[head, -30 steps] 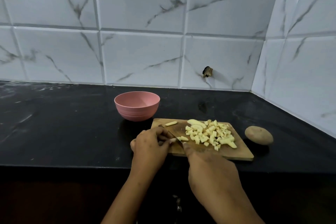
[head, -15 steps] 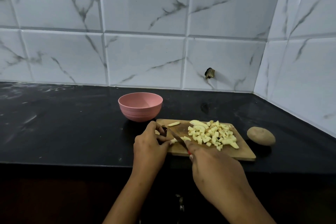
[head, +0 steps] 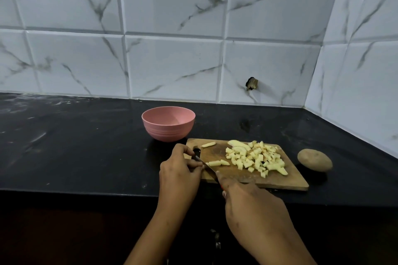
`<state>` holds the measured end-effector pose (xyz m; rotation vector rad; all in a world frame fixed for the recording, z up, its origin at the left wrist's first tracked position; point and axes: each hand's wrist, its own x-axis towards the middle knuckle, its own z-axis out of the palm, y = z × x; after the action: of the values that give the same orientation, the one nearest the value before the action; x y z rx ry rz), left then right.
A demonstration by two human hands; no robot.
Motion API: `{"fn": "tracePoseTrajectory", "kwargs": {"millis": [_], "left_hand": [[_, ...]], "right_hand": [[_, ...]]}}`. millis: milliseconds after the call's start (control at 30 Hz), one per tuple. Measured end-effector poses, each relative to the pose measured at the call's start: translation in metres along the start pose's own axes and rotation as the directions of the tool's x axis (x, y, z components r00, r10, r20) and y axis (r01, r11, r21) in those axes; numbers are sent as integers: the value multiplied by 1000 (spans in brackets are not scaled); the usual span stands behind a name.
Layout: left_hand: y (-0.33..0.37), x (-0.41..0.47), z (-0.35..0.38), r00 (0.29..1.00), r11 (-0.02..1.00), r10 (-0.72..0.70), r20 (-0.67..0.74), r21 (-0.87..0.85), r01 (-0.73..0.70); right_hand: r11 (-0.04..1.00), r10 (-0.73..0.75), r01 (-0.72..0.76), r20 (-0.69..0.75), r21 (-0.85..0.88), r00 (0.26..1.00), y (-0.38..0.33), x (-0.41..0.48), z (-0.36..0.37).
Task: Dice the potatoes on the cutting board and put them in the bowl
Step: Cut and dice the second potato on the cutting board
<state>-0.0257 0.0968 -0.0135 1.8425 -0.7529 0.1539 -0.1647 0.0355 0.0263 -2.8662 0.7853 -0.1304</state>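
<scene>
Potato dice (head: 254, 158) pale, heaped on board (head: 280, 180) | left fingers (head: 195, 164) pinch strip (head: 218, 163) | right fingers (head: 223, 179) grip knife (head: 206, 166)

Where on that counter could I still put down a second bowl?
The black counter left of the pink bowl and left hand is bare, as is the strip between cutting board and tiled wall. Crowded: the board, with diced potato, the knife in the right hand, the whole potato beside it.

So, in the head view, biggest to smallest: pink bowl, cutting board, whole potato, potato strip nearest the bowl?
cutting board
pink bowl
whole potato
potato strip nearest the bowl
The bowl sits farther back, yet clearly outsizes the potato.
</scene>
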Motion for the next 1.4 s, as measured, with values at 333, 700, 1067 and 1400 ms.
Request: {"fn": "tracePoseTrajectory", "kwargs": {"millis": [333,700,1067,1400], "left_hand": [[0,4,0,1000,999,-29,-5,32,29],[13,34,29,982,982,28,187,177,-62],[10,55,38,950,871,-41,309,478,-118],[6,46,34,985,947,64,159,301,-110]], "right_hand": [[997,-15,25,-149,66,989,12,-15,-8],[965,149,-93,-222,244,964,42,-12,-8],[977,115,-87,-139,195,984,39,-4,-11],[969,144,-106,-164,223,976,47,5,-1]]}}
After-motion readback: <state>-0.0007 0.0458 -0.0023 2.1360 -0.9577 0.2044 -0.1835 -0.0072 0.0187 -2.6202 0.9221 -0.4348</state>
